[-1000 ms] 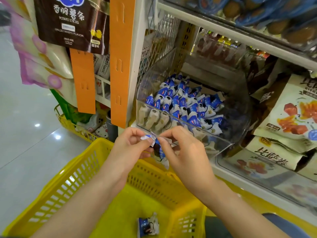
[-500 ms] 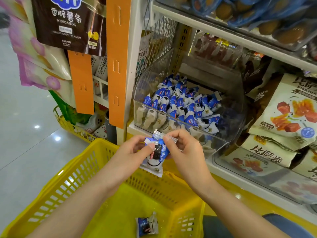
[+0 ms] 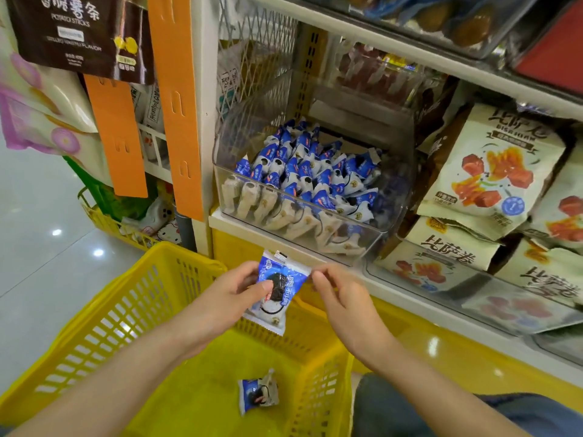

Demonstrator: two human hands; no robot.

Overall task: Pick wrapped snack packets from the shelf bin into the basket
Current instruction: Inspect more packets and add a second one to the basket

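Above the yellow basket [image 3: 94, 313], beside glossy floor [image 3: 38, 272], left hand [image 3: 227, 293] grips a packet [image 3: 279, 287]; whether right hand [image 3: 347, 301] pinches it is unclear.

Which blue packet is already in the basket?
The lone packet on the basket floor. The held packet is in the left hand, over the basket; the rest sit in the shelf bin.

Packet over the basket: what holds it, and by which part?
Left hand grips the packet by its left side, thumb on front. Right hand is at its top right corner; a pinch is unclear.
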